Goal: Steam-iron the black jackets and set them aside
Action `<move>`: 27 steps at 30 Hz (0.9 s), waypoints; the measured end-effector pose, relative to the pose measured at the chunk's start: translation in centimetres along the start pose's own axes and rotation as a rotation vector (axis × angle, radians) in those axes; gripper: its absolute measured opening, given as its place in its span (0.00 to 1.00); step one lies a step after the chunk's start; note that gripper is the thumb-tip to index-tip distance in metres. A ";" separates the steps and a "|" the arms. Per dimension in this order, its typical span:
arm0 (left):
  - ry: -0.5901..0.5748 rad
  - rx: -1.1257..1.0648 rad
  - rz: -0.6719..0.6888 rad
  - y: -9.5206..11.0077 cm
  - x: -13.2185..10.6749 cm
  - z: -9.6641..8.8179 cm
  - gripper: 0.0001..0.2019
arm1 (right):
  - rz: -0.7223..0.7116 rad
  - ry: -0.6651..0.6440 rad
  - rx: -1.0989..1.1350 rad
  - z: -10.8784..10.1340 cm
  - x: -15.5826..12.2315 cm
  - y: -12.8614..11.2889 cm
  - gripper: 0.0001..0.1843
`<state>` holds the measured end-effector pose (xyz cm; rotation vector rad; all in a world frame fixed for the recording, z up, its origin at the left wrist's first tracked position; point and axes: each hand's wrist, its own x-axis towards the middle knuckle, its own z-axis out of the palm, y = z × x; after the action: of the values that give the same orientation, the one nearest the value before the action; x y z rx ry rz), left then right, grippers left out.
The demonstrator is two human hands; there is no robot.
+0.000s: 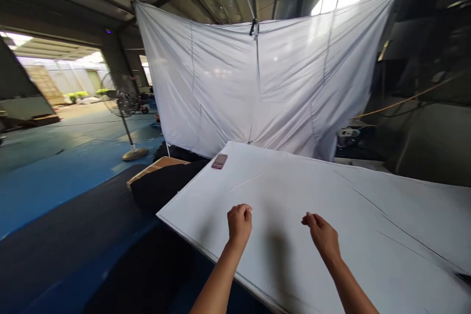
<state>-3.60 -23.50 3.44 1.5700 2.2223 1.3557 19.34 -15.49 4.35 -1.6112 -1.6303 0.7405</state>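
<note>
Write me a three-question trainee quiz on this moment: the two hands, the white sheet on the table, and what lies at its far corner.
1. True or false: the left hand is holding a tool over the white table sheet.
2. Which thing lies at the far left corner of the sheet? A) a small dark reddish patterned object B) a pair of scissors C) a cup
3. Fill in: behind the table hangs a white ____, and a standing ____ is on the blue floor to the left.

Key
1. False: both it and the right hand show nothing in them, fingers curled.
2. A
3. cloth backdrop; fan
</note>
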 end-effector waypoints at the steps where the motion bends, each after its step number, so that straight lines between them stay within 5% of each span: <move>1: 0.024 0.020 -0.033 -0.9 0.1 -0.8 0.11 | -0.022 -0.038 0.033 1.5 0.5 -0.6 0.21; 8: 0.155 0.157 -0.253 -4.4 0.4 -5.4 0.10 | -0.083 -0.290 0.157 9.1 3.4 -4.0 0.21; 16: 0.220 0.153 -0.302 -8.0 3.2 -6.3 0.10 | -0.070 -0.455 0.191 16.5 4.6 -7.8 0.20; 21: 0.195 0.107 -0.267 -13.0 8.2 -5.9 0.10 | -0.088 -0.462 0.179 22.9 6.0 -11.0 0.20; 27: 0.113 0.064 -0.258 -21.0 16.9 -7.5 0.10 | -0.122 -0.494 0.129 33.6 8.2 -17.0 0.19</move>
<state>-30.34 -15.98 -0.30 1.1971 2.4542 1.3397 -17.56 -5.42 -0.55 -1.2860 -1.9533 1.2224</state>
